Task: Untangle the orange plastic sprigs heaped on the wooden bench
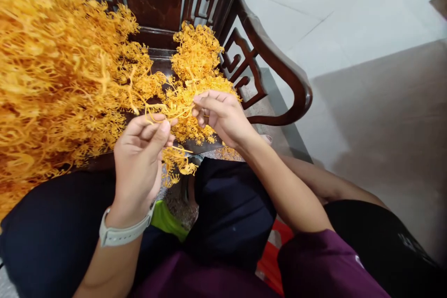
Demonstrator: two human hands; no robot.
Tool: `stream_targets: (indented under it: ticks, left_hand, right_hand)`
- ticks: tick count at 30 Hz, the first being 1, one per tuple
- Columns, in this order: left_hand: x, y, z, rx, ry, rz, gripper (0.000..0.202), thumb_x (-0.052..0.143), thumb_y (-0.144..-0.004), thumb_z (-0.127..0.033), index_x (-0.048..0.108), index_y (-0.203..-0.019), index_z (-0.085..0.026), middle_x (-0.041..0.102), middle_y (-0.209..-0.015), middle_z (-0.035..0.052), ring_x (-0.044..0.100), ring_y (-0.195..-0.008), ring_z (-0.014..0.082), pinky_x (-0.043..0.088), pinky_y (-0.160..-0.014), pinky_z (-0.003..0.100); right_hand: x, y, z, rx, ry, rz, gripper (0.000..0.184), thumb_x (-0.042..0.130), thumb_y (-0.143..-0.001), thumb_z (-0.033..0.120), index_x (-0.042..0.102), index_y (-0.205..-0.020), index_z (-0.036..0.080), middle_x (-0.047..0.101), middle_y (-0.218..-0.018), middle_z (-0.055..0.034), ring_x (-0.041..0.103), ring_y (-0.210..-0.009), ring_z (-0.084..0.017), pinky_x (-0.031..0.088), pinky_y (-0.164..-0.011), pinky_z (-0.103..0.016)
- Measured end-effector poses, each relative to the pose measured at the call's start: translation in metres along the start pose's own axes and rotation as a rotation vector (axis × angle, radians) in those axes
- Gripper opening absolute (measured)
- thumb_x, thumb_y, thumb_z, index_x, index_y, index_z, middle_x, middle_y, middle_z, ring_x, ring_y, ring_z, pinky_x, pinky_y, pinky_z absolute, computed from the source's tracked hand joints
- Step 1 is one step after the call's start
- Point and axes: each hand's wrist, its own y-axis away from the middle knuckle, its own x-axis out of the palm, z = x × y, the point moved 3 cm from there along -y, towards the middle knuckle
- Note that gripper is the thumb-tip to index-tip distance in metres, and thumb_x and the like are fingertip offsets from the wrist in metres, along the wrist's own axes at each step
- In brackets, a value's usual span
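Observation:
My left hand (139, 160), with a pale watch band on the wrist, pinches a thin yellow plastic-looking stem (181, 113) between thumb and fingertips. Close by on the right, my right hand (224, 114) has its thumb and forefinger pressed together at the other end of that stem. What exactly lies in the right fingertips is partly hidden. Behind both hands spreads a smaller pile of curly yellow flower-like pieces (195, 53). Below the left fingers, a loose yellow clump (174, 165) hangs at the seat's edge.
A large heap of similar yellow pieces (63, 70) fills the left side. Both piles rest on a dark carved wooden bench, whose curved armrest (291, 67) rises at right. Another person's bare leg and black shorts (370, 228) are beside me on the right.

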Motion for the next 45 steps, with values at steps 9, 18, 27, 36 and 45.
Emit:
stream_targets:
  ticks: [9,18,27,36,45]
  left_hand:
    - [-0.003,0.002,-0.009,-0.062,-0.046,-0.025,0.019,0.094,-0.081,-0.02,0.079,-0.092,-0.02,0.079,-0.092,0.0019,0.057,-0.064,0.0061,0.05,-0.058,0.017]
    - [-0.006,0.007,-0.015,0.013,-0.194,-0.011,0.014,0.091,-0.084,-0.018,0.082,-0.092,-0.024,0.074,-0.088,-0.0001,0.057,-0.068,0.0095,0.047,-0.059,0.023]
    - [0.0,0.011,-0.011,-0.025,-0.212,0.099,0.02,0.093,-0.084,-0.025,0.074,-0.09,-0.022,0.072,-0.093,0.0015,0.052,-0.062,0.0099,0.043,-0.053,0.027]
    - [0.0,0.012,-0.011,-0.007,-0.222,0.095,0.021,0.094,-0.084,-0.025,0.072,-0.087,-0.022,0.068,-0.084,0.0008,0.05,-0.061,0.0102,0.041,-0.054,0.027]
    - [-0.004,0.012,-0.007,0.026,-0.182,0.095,0.017,0.089,-0.085,-0.016,0.072,-0.088,-0.019,0.07,-0.087,0.0009,0.051,-0.058,0.0067,0.041,-0.051,0.021]
  right_hand:
    - [0.003,0.01,0.002,-0.466,0.642,-0.033,0.056,0.078,-0.08,0.024,0.058,-0.133,0.025,0.066,-0.132,-0.0088,0.061,-0.119,-0.025,0.053,-0.104,-0.044]
    - [0.012,0.03,0.02,-0.544,0.849,0.173,0.026,0.083,-0.092,0.046,0.081,-0.109,0.027,0.064,-0.133,-0.0087,0.055,-0.136,-0.032,0.04,-0.12,-0.055]
    - [0.007,0.012,0.009,-0.264,0.242,-0.004,0.034,0.073,-0.101,0.047,0.071,-0.079,0.02,0.068,-0.092,-0.0035,0.067,-0.104,-0.019,0.054,-0.096,-0.037]
    - [0.002,-0.004,0.001,-0.241,0.08,-0.101,0.024,0.081,-0.094,0.034,0.077,-0.075,0.02,0.074,-0.085,-0.0006,0.068,-0.094,-0.016,0.053,-0.101,-0.037]
    - [0.007,-0.007,-0.003,-0.22,0.116,-0.151,0.022,0.083,-0.085,0.036,0.075,-0.073,0.019,0.077,-0.094,-0.0027,0.07,-0.099,-0.019,0.053,-0.099,-0.041]
